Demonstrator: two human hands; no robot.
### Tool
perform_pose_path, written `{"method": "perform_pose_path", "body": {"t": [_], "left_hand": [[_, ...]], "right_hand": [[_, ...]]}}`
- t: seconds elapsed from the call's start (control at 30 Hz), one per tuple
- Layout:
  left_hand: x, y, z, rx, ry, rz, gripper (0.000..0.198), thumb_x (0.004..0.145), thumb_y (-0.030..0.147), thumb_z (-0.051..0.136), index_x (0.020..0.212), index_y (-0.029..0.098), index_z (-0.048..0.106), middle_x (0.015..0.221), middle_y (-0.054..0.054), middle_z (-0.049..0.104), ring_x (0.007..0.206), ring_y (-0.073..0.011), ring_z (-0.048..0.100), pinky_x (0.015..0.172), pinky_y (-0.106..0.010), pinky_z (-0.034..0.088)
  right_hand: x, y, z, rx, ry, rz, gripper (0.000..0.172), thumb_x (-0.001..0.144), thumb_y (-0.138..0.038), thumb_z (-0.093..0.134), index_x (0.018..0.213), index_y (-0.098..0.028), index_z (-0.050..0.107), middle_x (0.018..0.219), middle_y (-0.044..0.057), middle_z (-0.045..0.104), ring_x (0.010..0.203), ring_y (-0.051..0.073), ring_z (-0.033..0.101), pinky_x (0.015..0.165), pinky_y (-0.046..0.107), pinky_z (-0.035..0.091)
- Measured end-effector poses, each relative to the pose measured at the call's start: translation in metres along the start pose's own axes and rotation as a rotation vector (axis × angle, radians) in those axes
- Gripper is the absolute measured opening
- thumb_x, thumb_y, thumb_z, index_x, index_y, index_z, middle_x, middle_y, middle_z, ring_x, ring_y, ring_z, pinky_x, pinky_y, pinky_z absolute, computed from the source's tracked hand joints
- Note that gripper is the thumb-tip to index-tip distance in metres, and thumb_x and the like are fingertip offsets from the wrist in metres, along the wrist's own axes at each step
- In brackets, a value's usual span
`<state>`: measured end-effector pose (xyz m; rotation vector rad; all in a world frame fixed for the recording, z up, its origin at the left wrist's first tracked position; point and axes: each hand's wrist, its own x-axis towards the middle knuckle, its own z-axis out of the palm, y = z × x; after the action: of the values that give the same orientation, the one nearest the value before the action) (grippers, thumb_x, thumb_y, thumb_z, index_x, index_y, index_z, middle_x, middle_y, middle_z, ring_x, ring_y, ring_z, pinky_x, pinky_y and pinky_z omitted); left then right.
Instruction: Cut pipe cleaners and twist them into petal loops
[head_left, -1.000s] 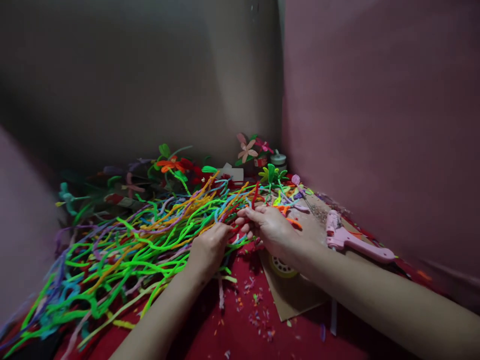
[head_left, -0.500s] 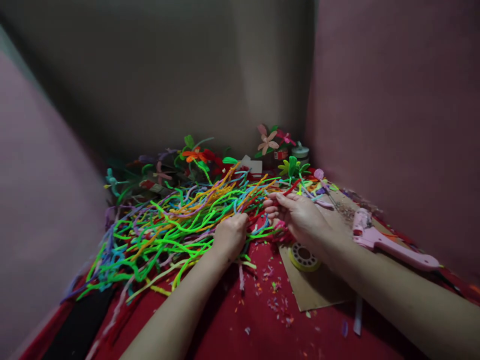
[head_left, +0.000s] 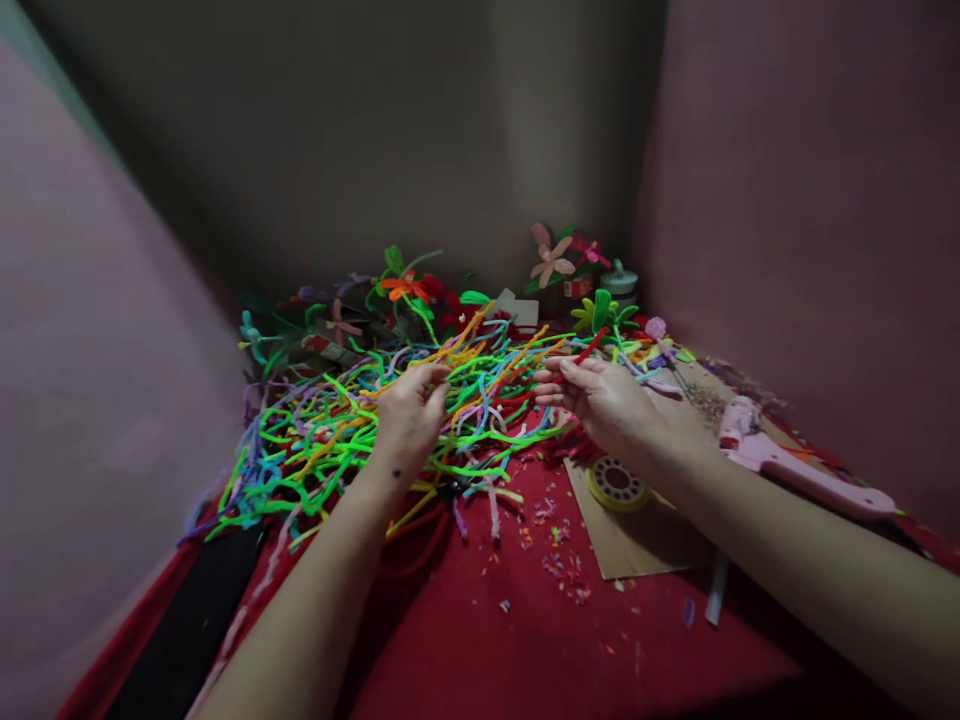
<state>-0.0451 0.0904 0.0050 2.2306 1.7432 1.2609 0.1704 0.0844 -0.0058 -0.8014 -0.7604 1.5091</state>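
A red pipe cleaner [head_left: 592,346] is pinched between the thumb and fingers of my right hand [head_left: 611,400], its tip pointing up and away. My left hand [head_left: 411,420] is over the big tangled heap of pipe cleaners [head_left: 480,410], coloured green, orange, blue, purple and red. Its thumb stands apart from the curled fingers, and I see nothing held between them. The fingertips are close above the heap; whether they touch it I cannot tell.
A yellow tape roll [head_left: 619,483] lies on a cardboard sheet [head_left: 637,550] below my right wrist. Further right is a pink glue gun [head_left: 799,465]. Fuzzy flowers [head_left: 551,262] and a lidded jar [head_left: 619,285] stand at the back. Coloured scraps [head_left: 566,575] dot the red cloth [head_left: 525,650].
My left hand has moved left and up across the heap, and its thumb and fingers have parted. My right hand keeps the red pipe cleaner. The camera view has shifted slightly.
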Motion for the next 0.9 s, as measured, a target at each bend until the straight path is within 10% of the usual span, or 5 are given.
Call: {"method": "perform_pose_path", "body": {"t": [0.4,0.73,0.9], "left_hand": [[-0.024,-0.021,0.002,0.025,-0.104,-0.026,0.018,0.079,0.028,0.052,0.085,0.018,0.066,0.077,-0.003,0.067,0.072,-0.0172,0.062,0.068,-0.028,0.047],[-0.034,0.024,0.039,0.350,-0.386,0.219,0.043,0.087,0.021,0.042,0.129,0.023,0.047,0.110,-0.010,0.058,0.092,-0.0227,0.060,0.076,-0.034,0.046],[-0.025,0.018,0.057,0.413,-0.445,0.161,0.031,0.088,0.026,0.042,0.114,0.018,0.056,0.098,-0.011,0.061,0.087,-0.0233,0.061,0.073,-0.033,0.046]], "right_hand": [[0.020,-0.005,0.013,0.009,0.115,-0.049,0.020,0.088,-0.006,0.042,0.073,-0.011,0.055,0.062,0.005,0.061,0.052,0.010,0.059,0.056,0.024,0.053],[0.013,0.003,0.000,-0.002,0.080,-0.023,0.014,0.084,-0.005,0.044,0.086,-0.012,0.056,0.064,0.006,0.064,0.047,0.013,0.060,0.041,0.023,0.048],[0.007,0.003,-0.002,-0.016,0.016,-0.047,0.008,0.083,-0.007,0.049,0.082,-0.012,0.056,0.065,0.006,0.065,0.046,0.012,0.059,0.045,0.023,0.050]]}}
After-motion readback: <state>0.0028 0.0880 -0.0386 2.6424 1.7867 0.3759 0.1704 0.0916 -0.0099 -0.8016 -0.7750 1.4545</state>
